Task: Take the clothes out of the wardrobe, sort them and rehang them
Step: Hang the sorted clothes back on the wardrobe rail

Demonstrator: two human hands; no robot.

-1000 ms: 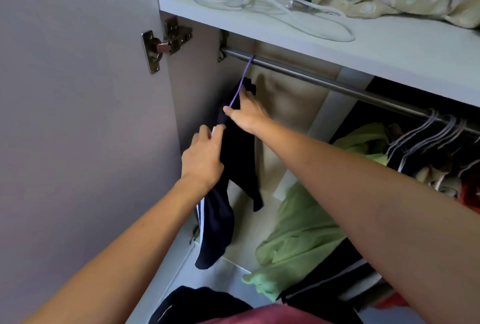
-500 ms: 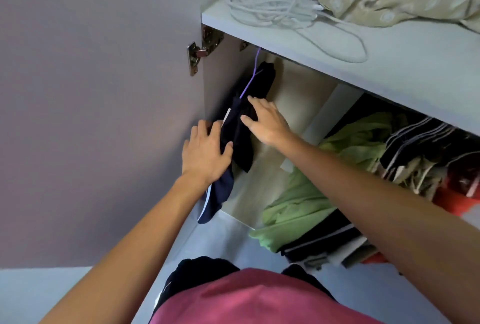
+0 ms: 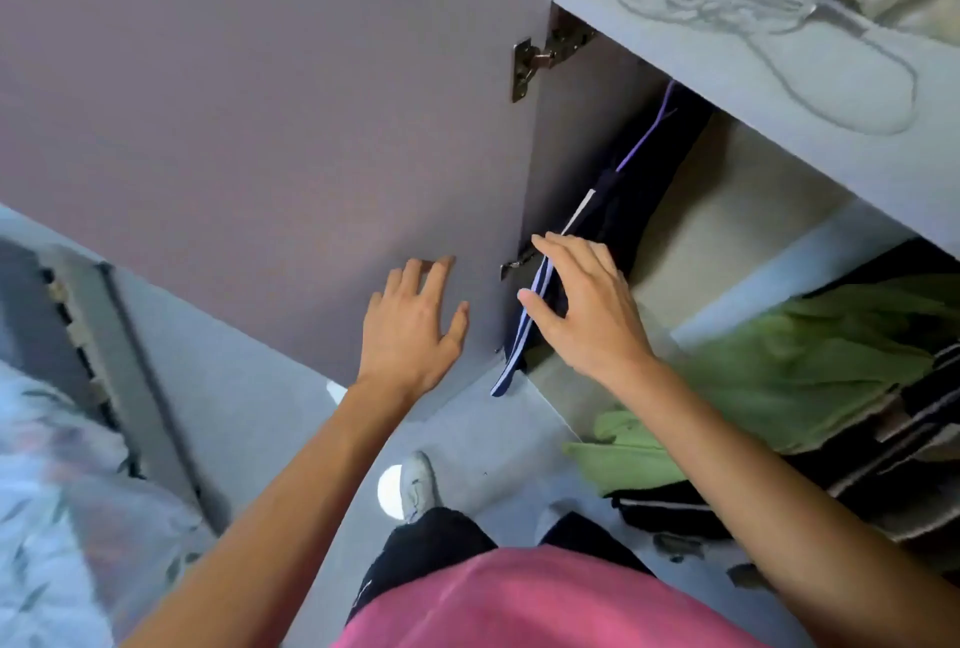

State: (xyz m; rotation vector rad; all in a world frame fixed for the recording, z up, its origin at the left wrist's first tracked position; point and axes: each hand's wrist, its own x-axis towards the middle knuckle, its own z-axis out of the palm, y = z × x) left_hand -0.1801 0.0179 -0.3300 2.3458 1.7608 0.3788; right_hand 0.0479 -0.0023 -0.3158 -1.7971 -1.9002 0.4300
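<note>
Shorts [image 3: 618, 211] hang limp on a purple hanger [image 3: 644, 138], just beyond the right hand [image 3: 587, 309]; both grips spread open, empty. Soft, light cloth: take the waistband.

Soft daylight, no glare; motion blur at left edge; wardrobe interior [image 3: 613, 164] shadowed.

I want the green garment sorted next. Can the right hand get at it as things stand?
Probably yes. The right hand is open and holds nothing, and the green garment hangs just to its right in the open wardrobe, with nothing between them.
</note>
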